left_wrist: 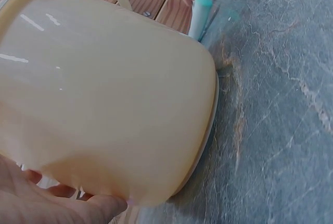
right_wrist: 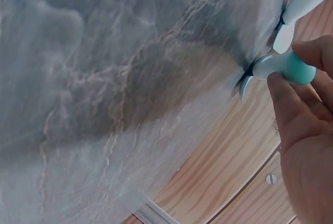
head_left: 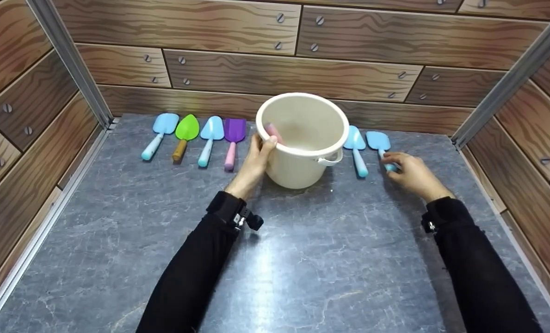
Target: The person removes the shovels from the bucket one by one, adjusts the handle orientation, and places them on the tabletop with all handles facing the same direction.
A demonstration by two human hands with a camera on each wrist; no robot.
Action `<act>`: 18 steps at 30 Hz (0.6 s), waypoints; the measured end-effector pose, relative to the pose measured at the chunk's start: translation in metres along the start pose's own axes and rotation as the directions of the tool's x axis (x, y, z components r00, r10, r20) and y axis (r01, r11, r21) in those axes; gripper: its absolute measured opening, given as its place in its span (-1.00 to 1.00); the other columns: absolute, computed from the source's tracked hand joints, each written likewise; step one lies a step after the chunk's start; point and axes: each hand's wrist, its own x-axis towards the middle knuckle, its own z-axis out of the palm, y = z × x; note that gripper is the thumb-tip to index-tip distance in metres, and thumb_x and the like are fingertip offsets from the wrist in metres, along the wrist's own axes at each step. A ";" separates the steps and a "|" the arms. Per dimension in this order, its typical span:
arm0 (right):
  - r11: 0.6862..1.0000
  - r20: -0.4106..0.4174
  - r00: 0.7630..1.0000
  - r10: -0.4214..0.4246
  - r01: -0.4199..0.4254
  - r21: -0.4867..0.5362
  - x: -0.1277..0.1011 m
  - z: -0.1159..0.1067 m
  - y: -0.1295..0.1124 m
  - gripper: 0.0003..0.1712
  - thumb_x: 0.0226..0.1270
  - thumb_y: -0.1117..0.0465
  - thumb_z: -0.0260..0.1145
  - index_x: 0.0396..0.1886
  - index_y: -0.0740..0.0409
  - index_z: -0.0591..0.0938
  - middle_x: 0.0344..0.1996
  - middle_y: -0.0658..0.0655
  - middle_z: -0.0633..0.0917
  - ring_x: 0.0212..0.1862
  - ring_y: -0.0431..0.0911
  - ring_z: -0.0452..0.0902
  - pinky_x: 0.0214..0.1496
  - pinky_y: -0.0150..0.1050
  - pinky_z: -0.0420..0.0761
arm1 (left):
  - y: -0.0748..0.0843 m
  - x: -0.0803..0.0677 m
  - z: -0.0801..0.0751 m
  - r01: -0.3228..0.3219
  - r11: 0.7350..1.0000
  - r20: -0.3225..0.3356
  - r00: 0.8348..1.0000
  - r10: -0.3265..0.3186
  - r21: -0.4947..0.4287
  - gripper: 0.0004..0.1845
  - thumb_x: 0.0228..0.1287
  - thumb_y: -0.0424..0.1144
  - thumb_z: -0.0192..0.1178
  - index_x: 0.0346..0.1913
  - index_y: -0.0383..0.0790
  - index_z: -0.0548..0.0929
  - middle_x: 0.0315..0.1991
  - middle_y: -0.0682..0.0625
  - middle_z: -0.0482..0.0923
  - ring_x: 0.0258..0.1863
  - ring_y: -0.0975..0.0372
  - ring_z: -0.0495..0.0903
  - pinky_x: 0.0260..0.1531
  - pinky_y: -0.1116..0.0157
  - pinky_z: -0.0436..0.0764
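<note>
A cream plastic bucket stands upright near the back wall. My left hand grips its left side, thumb at the rim and fingers against the outer wall. Inside the bucket a pink handle shows; the rest of that tool is hidden. To the right, my right hand pinches the turquoise handle end of the rightmost blue toy trowel, whose blade lies toward the wall. Another blue trowel lies between the bucket and this hand.
Left of the bucket lies a row of toy trowels: blue, green with a brown handle, blue and purple with a pink handle. Wood-patterned walls enclose the grey marbled surface at the back and sides.
</note>
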 end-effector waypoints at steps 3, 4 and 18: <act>1.000 0.010 1.000 -0.010 0.010 0.000 0.003 0.001 0.001 -0.49 0.56 0.50 0.36 0.44 0.59 0.68 0.64 0.60 0.54 0.68 0.61 0.43 0.77 0.51 0.45 | 0.000 0.000 0.000 0.002 1.000 -0.002 1.000 -0.002 -0.001 0.29 0.41 0.49 0.18 0.95 -0.15 -0.03 0.94 -0.34 0.02 0.92 -0.23 0.15 0.94 -0.34 0.09; 1.000 0.015 1.000 -0.012 0.012 -0.002 0.003 0.002 0.002 -0.49 0.56 0.50 0.36 0.44 0.59 0.68 0.65 0.61 0.53 0.68 0.62 0.42 0.77 0.51 0.43 | 0.000 -0.001 0.000 0.004 1.000 -0.003 1.000 -0.004 -0.002 0.27 0.42 0.47 0.18 0.95 -0.15 -0.03 0.94 -0.33 0.02 0.93 -0.22 0.14 0.95 -0.34 0.09; 0.995 0.069 0.997 -0.028 0.035 -0.098 0.012 0.005 0.000 -0.46 0.61 0.49 0.35 0.51 0.55 0.65 0.68 0.56 0.52 0.70 0.61 0.39 0.82 0.53 0.35 | -0.001 0.002 0.000 -0.001 0.999 0.003 1.000 0.001 -0.033 -0.02 0.66 0.19 0.11 0.89 -0.21 0.05 0.90 -0.36 0.11 0.92 -0.22 0.14 0.96 -0.30 0.08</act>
